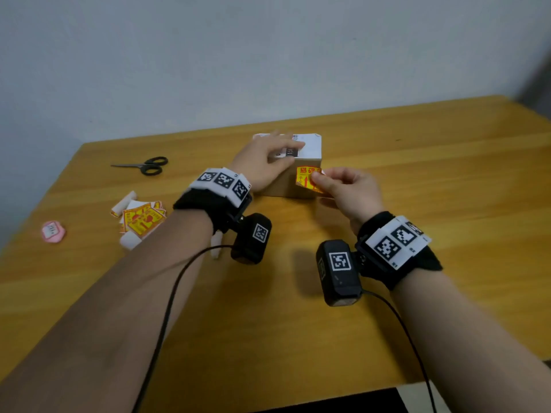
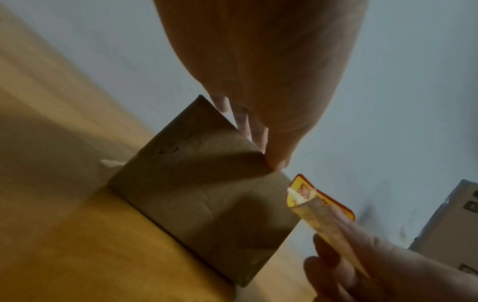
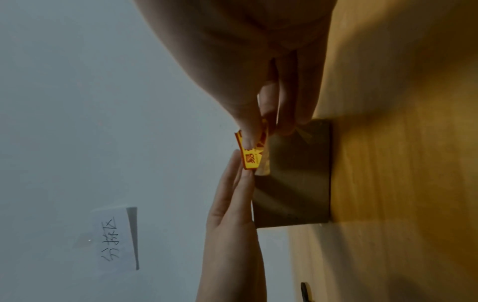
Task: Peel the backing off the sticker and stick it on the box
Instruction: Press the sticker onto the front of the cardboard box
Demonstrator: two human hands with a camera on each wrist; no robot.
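My left hand (image 1: pixel 262 162) lies flat on the top of the box (image 1: pixel 290 186), fingers straight, steadying it on the desk (image 1: pixel 417 174). My right hand (image 1: pixel 347 189) pinches the sticker (image 1: pixel 305 178) between thumb and fingers, held just in front of the box's near side face.

Left wrist view: the sticker (image 2: pixel 308 196) stands apart from the cardboard (image 2: pixel 207 194), not yet touching. A pale strip shows at its upper corner; I cannot tell whether that is leftover backing or the curled adhesive side. Right wrist view: the sticker's (image 3: pixel 252 157) free end hangs close to the box's top edge (image 3: pixel 292 173).

Step in hand, as I judge it: placement. To do it well:
1. Check that no backing is left on.
2. Square the sticker to the box edge before any contact.
3. Touch down 1 edge first, then smooth toward the pinched end, to avoid creases.
4. Let the left hand bear down so the box does not slide.

Spare stickers (image 1: pixel 143 219) and scissors (image 1: pixel 149 166) lie well to the left, unused.
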